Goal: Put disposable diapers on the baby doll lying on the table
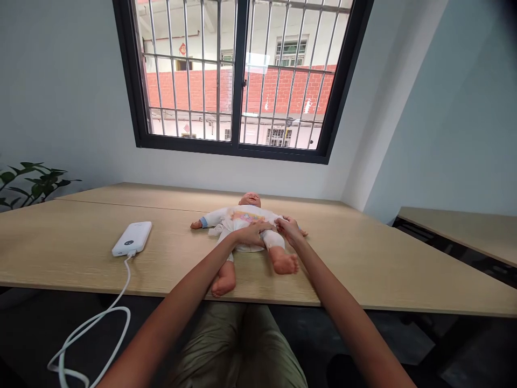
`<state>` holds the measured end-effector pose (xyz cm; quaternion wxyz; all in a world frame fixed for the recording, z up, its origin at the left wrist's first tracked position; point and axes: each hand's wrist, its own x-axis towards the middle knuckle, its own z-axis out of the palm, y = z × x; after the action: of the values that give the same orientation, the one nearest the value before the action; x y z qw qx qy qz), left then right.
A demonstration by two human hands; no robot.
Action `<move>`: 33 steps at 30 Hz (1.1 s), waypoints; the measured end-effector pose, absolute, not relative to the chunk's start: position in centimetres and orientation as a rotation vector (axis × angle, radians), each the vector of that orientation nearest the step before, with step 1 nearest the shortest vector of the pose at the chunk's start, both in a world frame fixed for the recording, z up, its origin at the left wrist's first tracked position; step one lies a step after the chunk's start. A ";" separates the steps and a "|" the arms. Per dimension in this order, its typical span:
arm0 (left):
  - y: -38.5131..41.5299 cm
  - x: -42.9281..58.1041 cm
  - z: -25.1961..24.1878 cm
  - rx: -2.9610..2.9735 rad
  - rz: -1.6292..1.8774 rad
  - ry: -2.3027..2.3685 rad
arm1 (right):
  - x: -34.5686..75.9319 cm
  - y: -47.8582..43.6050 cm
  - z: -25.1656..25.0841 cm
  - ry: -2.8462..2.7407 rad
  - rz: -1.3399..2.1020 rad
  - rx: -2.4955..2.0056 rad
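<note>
A baby doll (247, 215) lies on its back mid-frame on the table (72, 248), feet toward the person. The left hand (252, 233) lies across its diaper (242, 246), grip unclear; the right hand (287, 228) pinches the diaper's edge.

Bright daylight scene, strong wide-angle warp, sharp overall.
Light enters through the barred window (238, 75), with the outdoor view slightly washed out; soft, even glow across the tabletop (81, 242), shadows faint; edges stretched, window frame tilted, top-right corner darkened.
</note>
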<state>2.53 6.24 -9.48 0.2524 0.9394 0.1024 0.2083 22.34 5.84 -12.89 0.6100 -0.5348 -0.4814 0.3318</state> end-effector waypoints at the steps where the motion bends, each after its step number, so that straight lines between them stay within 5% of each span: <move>1: 6.1 2.5 -9.5 2.592 0.540 0.276 | 22.2 5.8 -12.9 -1.084 0.779 -1.217; 24: 5.2 1.8 -8.2 2.650 0.215 0.123 | 21.8 6.0 -13.8 -0.979 0.829 -1.211; 33: 7.0 5.2 -8.9 2.627 0.795 0.563 | 22.4 5.7 -13.5 -1.009 0.854 -1.137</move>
<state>5.24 6.97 -8.90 0.1690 0.9242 0.1980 0.2796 22.38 5.68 -13.48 0.6435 -0.4991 -0.4432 0.3747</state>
